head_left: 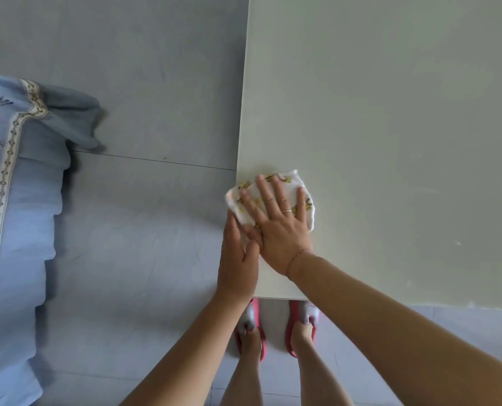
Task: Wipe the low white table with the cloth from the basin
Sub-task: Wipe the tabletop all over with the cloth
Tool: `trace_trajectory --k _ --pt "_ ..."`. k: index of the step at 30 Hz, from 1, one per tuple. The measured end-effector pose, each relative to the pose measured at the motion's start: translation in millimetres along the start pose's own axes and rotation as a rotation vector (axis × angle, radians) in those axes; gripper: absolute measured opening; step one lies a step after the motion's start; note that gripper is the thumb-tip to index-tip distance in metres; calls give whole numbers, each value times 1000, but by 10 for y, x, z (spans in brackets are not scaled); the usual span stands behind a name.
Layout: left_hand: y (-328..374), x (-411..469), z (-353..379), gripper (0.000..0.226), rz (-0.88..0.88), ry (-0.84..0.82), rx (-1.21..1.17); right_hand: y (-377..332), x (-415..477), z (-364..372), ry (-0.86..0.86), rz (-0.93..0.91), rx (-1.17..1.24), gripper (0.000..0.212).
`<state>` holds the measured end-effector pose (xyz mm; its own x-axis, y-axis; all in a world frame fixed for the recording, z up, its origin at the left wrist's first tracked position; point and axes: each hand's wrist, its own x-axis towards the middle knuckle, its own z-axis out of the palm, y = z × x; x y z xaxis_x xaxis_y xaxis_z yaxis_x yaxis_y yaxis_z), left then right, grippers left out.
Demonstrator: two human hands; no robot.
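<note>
The low white table (390, 112) fills the right half of the view, its left edge running down the middle. A white cloth with yellow print (295, 183) lies at that left edge, partly hanging over it. My right hand (279, 227) presses flat on the cloth with straight, spread fingers. My left hand (236, 256) sits just off the table's edge, palm toward the edge, fingers straight beside the cloth's overhanging part. The basin is out of view.
A blue bedspread with a patterned trim (15, 200) hangs at the left. Grey tiled floor (144, 215) lies between it and the table. My feet in pink slippers (276, 329) stand at the table's near edge.
</note>
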<state>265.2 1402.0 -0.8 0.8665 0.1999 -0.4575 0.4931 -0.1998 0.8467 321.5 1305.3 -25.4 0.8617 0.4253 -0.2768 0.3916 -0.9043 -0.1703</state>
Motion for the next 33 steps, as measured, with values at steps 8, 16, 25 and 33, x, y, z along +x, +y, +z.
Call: trace_trajectory --k 8,16,25,33 --pt "-126 63 53 75 164 91 620 699 541 -224 88 388 100 59" --pt "-126 287 19 81 239 110 774 780 551 -262 26 5 -92 62" --pt "-101 305 16 92 195 103 781 43 487 -98 33 -10 -39 61" --pt "-69 308 34 89 136 135 770 727 916 -335 101 428 118 58"
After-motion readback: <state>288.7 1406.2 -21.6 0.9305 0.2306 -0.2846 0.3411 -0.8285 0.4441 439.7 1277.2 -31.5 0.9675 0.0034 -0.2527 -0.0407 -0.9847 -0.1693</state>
